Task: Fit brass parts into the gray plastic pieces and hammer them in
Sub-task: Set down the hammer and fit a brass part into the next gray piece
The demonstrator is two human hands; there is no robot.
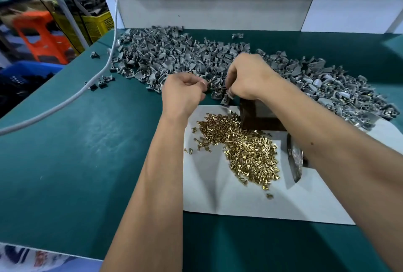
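From the head camera, a green worktop point(91, 151) carries a wide heap of gray plastic pieces point(174, 53) along its far side. Nearer lies a white paper sheet point(218, 195) with a pile of small brass parts point(246, 149) on it. The left hand point(183, 92) sits at the near edge of the gray heap, its fingers curled inward with thumb and forefinger tips pressed together; what the grip pinches is too small to tell. The right hand point(248, 75) is just beside it, fingers bent downward and closed around a gray plastic piece point(226, 98) at the fingertips. Under the right wrist stands a dark block point(255, 116), touching the brass pile. A metal tool point(295, 158) lies on the paper beneath the right forearm. A white cable point(93, 84) crosses the worktop on the left.
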